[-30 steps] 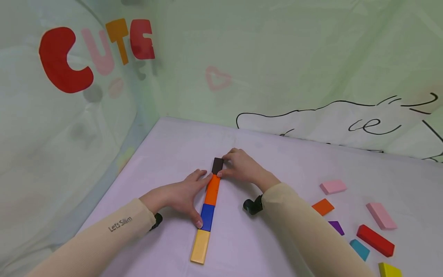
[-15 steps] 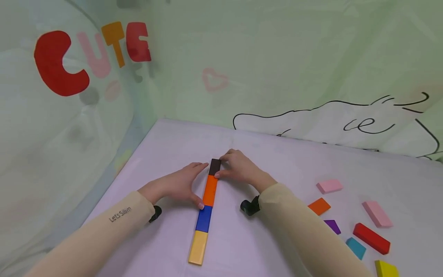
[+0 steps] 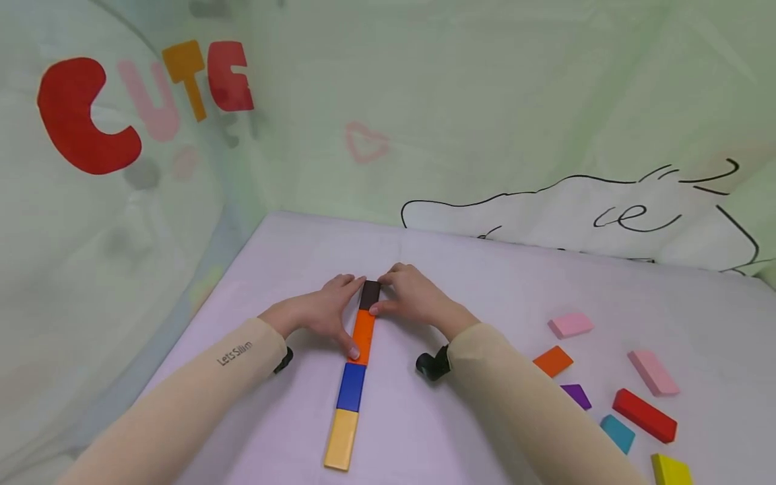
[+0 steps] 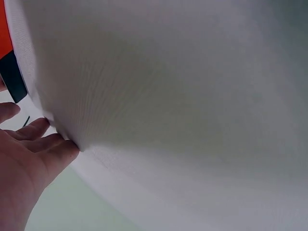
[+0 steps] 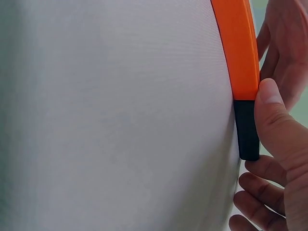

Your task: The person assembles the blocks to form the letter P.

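A straight row of flat blocks runs up the table: black (image 3: 370, 295), orange (image 3: 363, 333), blue (image 3: 351, 386) and yellow (image 3: 341, 439), end to end. My left hand (image 3: 316, 311) is spread along the row's left side. Its thumb touches the orange block's edge, and its index fingertip is beside the black block's far end. From the right, my right hand (image 3: 418, 296) has its thumb against the side where orange meets black. Its index finger reaches the black block's far corner. In the right wrist view, the other fingers are loosely bent behind the black block (image 5: 247, 130).
Loose blocks lie to the right: pink ones (image 3: 571, 325), an orange one (image 3: 553, 362), purple (image 3: 576, 396), red (image 3: 645, 415), teal (image 3: 618, 433) and yellow (image 3: 671, 469). A printed sheet (image 3: 485, 101) rises behind the table (image 3: 485, 269).
My left thumb has slid up from the blue block to the orange one. The left index fingertip has come up beside the black block. My right hand has stayed at the black block.
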The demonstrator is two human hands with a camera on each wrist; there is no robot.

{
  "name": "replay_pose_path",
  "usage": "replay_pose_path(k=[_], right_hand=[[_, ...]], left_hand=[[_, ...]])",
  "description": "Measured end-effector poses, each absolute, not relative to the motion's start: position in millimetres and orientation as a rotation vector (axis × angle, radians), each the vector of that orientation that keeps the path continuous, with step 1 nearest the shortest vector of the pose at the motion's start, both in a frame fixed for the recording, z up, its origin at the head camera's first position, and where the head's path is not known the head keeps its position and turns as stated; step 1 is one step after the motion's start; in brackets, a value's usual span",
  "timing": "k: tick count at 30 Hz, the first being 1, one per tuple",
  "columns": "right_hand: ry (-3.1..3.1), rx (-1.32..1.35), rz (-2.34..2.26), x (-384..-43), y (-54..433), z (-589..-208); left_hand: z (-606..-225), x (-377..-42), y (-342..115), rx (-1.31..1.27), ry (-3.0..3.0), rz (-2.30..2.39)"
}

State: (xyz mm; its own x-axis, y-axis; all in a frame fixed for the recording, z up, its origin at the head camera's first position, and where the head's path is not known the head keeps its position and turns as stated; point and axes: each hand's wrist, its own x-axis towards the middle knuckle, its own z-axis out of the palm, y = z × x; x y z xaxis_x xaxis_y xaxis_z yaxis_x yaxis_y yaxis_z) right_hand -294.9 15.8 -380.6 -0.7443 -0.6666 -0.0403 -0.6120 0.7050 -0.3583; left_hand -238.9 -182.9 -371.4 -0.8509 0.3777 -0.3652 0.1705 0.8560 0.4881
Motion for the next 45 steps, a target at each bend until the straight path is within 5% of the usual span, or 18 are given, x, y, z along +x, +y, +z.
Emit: replay_pose_path(k=[24,45], right_hand=[[2.791,-0.869,-0.460,-288.4,45.3,-367.1],[2.989,-0.256,-0.233,-251.5,223.7,-353.9]], left_hand=[[-376.9,-248.4,-176.3,0.422,2.584,0.524],[-380.7,-241.5,-192.8,0.454,2.617,0.528]])
